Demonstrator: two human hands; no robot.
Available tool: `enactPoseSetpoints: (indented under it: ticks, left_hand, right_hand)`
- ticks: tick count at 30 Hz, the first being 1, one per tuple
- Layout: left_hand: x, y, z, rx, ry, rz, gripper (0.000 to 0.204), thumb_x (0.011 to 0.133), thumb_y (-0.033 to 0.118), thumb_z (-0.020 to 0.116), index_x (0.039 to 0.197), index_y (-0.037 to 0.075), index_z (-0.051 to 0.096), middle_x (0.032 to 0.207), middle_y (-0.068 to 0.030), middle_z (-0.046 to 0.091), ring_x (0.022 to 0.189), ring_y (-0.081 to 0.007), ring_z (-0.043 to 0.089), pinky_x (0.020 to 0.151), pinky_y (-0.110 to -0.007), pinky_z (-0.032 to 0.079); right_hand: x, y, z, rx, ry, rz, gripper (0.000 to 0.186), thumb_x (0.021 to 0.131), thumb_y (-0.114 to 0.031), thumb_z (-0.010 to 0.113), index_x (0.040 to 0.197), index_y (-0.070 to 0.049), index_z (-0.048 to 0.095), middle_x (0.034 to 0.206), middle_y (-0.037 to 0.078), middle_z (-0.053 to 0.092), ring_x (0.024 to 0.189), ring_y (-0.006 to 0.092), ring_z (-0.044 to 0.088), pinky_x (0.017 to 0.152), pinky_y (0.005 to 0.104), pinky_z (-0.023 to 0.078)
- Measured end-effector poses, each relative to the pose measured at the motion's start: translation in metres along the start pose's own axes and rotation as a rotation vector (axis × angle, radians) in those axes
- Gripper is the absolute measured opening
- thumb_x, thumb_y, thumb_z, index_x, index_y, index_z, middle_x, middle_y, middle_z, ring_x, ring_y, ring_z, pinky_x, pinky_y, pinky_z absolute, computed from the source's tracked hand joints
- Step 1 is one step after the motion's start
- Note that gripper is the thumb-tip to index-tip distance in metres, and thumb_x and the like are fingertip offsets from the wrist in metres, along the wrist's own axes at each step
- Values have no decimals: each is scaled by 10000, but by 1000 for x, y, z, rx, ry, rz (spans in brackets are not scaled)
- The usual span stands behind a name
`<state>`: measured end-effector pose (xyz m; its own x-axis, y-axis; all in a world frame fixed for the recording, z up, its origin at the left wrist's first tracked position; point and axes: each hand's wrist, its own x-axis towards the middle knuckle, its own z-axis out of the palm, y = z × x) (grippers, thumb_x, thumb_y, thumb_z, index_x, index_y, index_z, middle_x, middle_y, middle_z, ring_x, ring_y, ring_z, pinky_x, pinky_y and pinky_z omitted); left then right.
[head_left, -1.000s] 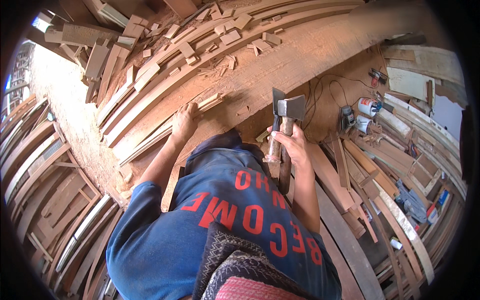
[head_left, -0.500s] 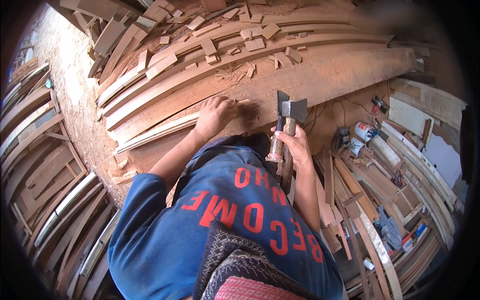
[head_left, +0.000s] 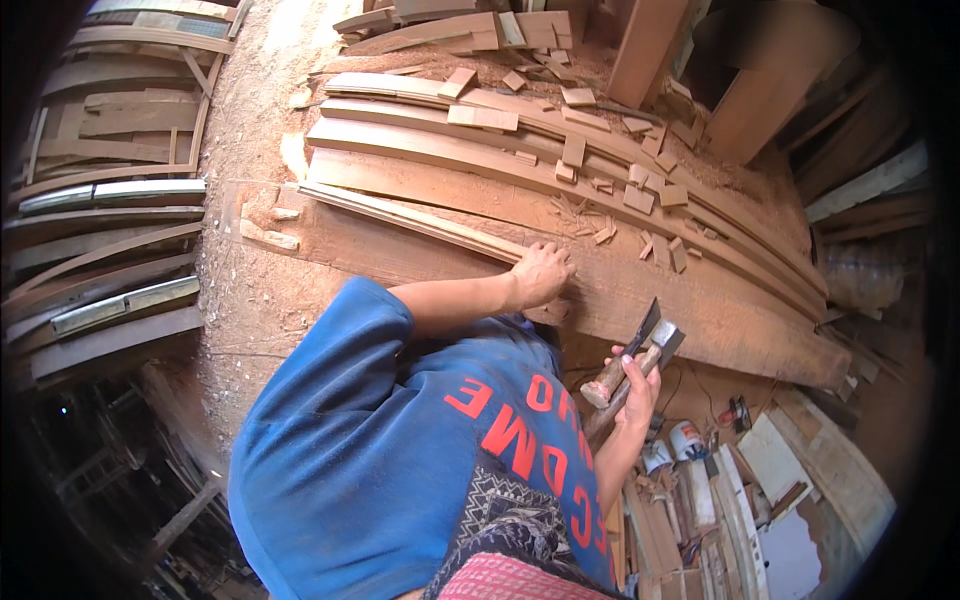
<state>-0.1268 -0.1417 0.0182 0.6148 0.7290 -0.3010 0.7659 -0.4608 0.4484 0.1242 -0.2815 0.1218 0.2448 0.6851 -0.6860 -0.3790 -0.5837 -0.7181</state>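
Observation:
My left hand (head_left: 543, 275) is closed over the near right end of a long, narrow wooden strip (head_left: 410, 220), which lies along a wide plank (head_left: 700, 300). Its fingertips are partly hidden. To the right, my right hand (head_left: 638, 395) grips two tools together, both heads pointing up and away. One is a chisel (head_left: 643, 328) with a wide dark blade and a worn wooden handle. The other is a hatchet (head_left: 664, 345) with a steel head, its handle partly covered by my fingers.
Long curved boards (head_left: 450, 148) lie beyond the plank, with small wood blocks (head_left: 573, 150) scattered over them. Sawdust (head_left: 255, 110) covers the floor at left beside stacked frames (head_left: 130, 120). Thick posts (head_left: 645, 50) stand at the back. A white can (head_left: 687, 438) and timber offcuts lie lower right.
The view has swung left, so the boards and both hands appear further right. My left hand now holds the strip's end. The chisel and hatchet in my right hand have tilted to the right.

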Motion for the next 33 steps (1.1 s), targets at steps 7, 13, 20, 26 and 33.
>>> enactPoseSetpoints:
  ticks: [7, 13, 20, 26, 33]
  left_hand:
    - [14, -1, 23, 54, -8, -5, 327, 868, 154, 652, 1182, 67, 686, 1201, -152, 650, 1172, -351, 620, 949, -483, 535]
    - [22, -15, 11, 16, -9, 92, 233, 893, 159, 642, 1084, 35, 692, 1138, -167, 684, 1091, -354, 668, 927, -463, 562]
    - [-17, -91, -35, -265, 707, -393, 336, 957, 316, 705, 1091, 11, 665, 1055, -200, 678, 1014, -398, 621, 924, -492, 493]
    - [-168, -222, -18, -662, 910, -1715, 1107, 814, 640, 799, 1412, -164, 327, 1407, -325, 463, 1206, -382, 558, 1020, -450, 527]
    - [-142, -235, 9, -1562, 465, -1443, 729, 808, 657, 787, 1274, 128, 600, 899, -73, 598, 664, -212, 575, 632, -423, 523]
  right_hand:
    - [6, -10, -8, 5, 2, -24, 276, 904, -68, 707, 1144, -30, 577, 1062, 189, 727, 862, 270, 730, 745, 386, 618]
    - [10, -23, -10, 18, -20, -35, 238, 912, -58, 704, 1110, -38, 573, 1042, 178, 731, 843, 249, 732, 699, 379, 623]
    - [8, -16, -18, 56, 19, -42, 199, 909, -55, 706, 1019, -71, 540, 1039, 193, 725, 834, 258, 729, 701, 387, 624]
    - [11, -23, -23, 108, 40, -5, 192, 910, -45, 700, 998, -79, 532, 1036, 195, 725, 836, 266, 732, 696, 394, 624]
    - [15, -30, -13, 95, 60, -19, 177, 916, -48, 691, 1034, -61, 560, 1032, 184, 725, 847, 271, 735, 710, 399, 627]
